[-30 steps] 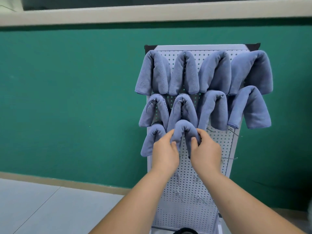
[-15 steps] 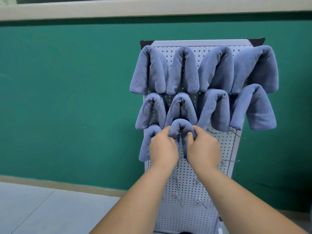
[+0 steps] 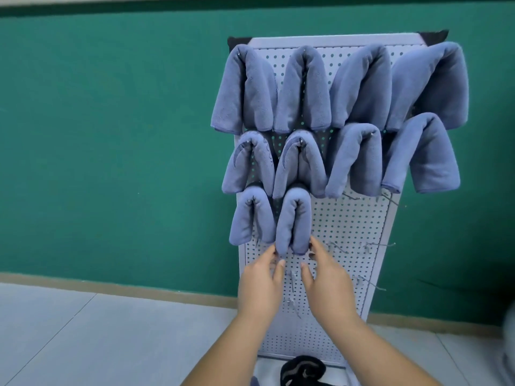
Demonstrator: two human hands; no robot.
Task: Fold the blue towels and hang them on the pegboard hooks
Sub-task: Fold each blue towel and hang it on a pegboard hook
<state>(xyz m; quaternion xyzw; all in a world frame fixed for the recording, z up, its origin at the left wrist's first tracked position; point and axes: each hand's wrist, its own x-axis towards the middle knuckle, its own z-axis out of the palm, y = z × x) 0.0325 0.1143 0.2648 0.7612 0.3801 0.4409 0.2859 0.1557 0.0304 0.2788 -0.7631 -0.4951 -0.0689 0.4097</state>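
dark object point(image 3: 302, 370) cut off below pegboard point(image 3: 348, 218)

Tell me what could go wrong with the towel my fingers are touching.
1. The second towel in the third row looks merely draped, not fastened. The left hand and right hand touch its lower ends, so an uneven downward pull may slide it off.
2. It sits against the neighbouring towel, which a nudge might dislodge.
3. Bare hooks stick out to the right of the right hand and could scratch it or snag cloth.
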